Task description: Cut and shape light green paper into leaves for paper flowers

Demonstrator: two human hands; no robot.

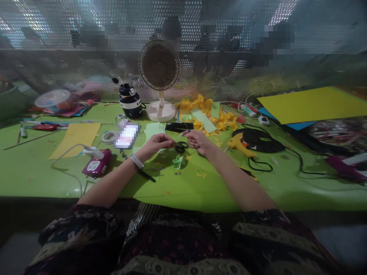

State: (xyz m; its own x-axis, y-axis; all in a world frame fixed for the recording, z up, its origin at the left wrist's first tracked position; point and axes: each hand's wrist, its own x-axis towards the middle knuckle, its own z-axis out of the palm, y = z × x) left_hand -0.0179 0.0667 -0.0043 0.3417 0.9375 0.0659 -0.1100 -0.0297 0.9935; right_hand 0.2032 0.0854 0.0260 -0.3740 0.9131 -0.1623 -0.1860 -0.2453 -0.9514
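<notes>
My left hand (158, 145) is closed in a pinch over the green table, thumb against fingertips. What it holds, if anything, is too small to make out. Facing it, a short gap away, my right hand (200, 142) is also pinched, with a tiny pale thing at its fingertips that I cannot identify. Black-handled scissors (181, 146) lie between and just below the hands. Nearer me rests a curled light green paper piece (178, 162). Light green paper sheets (155, 130) lie behind my left hand, beside a long black object (179, 126).
Yellow paper petals (200, 102) are heaped behind my right hand. A yellow glue gun (240, 144) lies to the right by a black cable coil (258, 140). A fan (159, 68), bottle (130, 103), phone (126, 136), tape roll (108, 137) and purple power socket (96, 163) stand around.
</notes>
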